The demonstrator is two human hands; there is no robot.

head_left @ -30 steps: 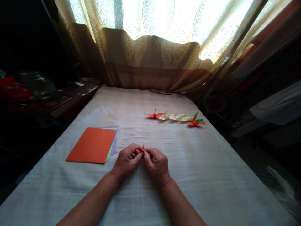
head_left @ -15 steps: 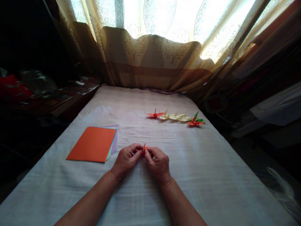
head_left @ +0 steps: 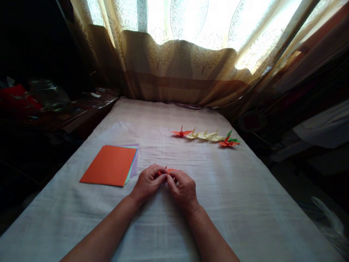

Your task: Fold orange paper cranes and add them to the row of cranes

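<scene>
Between my two hands is a small orange paper crane [head_left: 171,170], mostly covered by the fingers. My left hand [head_left: 149,183] pinches it from the left with thumb and forefinger. From the right, my right hand [head_left: 182,187] pinches it too, the fingertips of both hands nearly meeting. Just a pointed tip and part of a wing show above the fingers. To the left of my hands lies a stack of square paper [head_left: 109,165], orange on top, with green, blue and lilac edges peeking out at the right.
A row of finished paper cranes stands farther back on the right: an orange crane [head_left: 181,133], several cream cranes [head_left: 206,135], and another orange crane [head_left: 228,143] beside a green one. A white sheet [head_left: 231,203] covers the surface. Behind hangs a patterned curtain [head_left: 177,65]; a glass jar [head_left: 50,95] stands left.
My fingertips have closed in over the middle of the crane, hiding more of its centre. The whole view has shifted slightly; the stack and the row of cranes lie as before.
</scene>
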